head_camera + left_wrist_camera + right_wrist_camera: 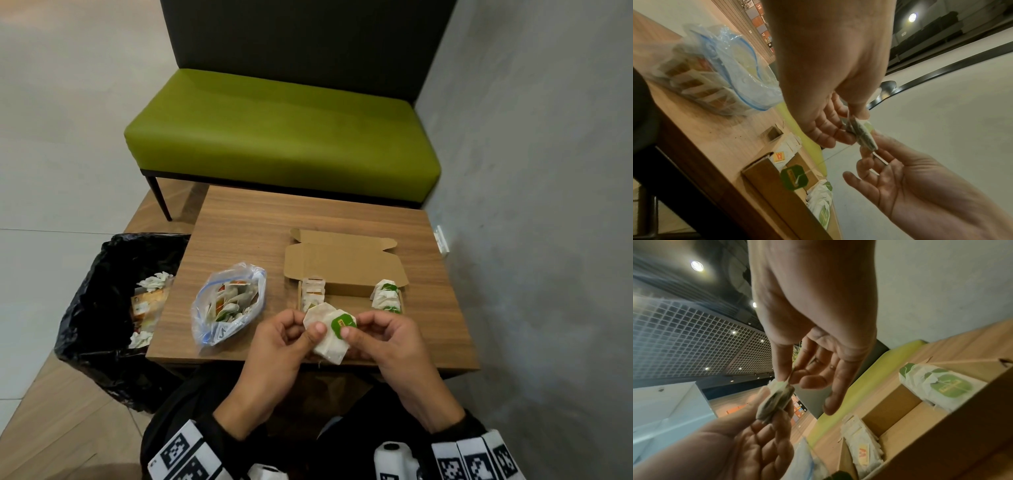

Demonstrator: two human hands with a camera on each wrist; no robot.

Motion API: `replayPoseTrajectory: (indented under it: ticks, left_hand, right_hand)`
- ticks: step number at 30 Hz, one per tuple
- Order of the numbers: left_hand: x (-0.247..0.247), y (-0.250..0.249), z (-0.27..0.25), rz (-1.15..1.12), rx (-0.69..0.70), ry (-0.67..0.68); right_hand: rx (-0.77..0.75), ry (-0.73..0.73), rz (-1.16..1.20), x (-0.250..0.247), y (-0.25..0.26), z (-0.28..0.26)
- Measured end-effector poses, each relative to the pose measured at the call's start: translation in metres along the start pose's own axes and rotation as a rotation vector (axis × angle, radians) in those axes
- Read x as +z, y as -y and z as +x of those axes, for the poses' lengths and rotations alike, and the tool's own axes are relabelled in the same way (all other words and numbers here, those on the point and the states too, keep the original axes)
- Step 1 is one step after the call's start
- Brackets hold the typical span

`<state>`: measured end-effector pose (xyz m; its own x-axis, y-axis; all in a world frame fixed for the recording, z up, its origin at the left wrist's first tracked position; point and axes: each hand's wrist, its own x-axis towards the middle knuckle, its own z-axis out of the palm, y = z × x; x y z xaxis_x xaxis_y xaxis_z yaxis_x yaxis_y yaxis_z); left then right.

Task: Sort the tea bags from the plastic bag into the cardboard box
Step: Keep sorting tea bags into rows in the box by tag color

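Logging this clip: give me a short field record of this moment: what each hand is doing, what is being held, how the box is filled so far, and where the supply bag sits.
left hand: pinches the tea bags' left side
right hand: pinches the green tag side
held item: green-tagged tea bags, above the table's near edge
cardboard box: open, orange-tagged bags at left end, green-tagged bags at right end
plastic bag: open on the table, left of the box, bags still inside
bin: black-lined, left of the table
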<state>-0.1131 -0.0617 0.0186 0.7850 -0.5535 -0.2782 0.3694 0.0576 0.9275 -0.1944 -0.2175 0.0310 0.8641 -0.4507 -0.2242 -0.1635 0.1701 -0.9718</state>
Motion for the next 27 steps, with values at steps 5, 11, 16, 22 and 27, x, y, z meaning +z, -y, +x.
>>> replayPoseTrajectory:
  ticks: [5, 11, 16, 22, 27]
  left_hand:
    - [-0.008, 0.001, 0.005, 0.018, -0.001, -0.103]
    - [-0.02, -0.002, 0.008, 0.096, 0.076, -0.162]
    - [-0.021, -0.003, 0.006, 0.145, 0.095, -0.126]
    - [-0.018, 0.002, 0.004, 0.171, 0.064, -0.061]
    - [-0.017, 0.005, 0.004, 0.176, 0.026, -0.02]
  right_hand:
    - [-0.047, 0.002, -0.051, -0.018, 0.011, -0.002]
    - [-0.119, -0.139, -0.364, -0.064, 0.023, 0.012]
    - [-0.054, -0.135, -0.552, -0.1, 0.007, 0.041]
    - [0.184, 0.055, -0.669, -0.115, -0.019, 0.064]
    - [0.201, 0.055, -0.834, -0.112, -0.03, 0.07]
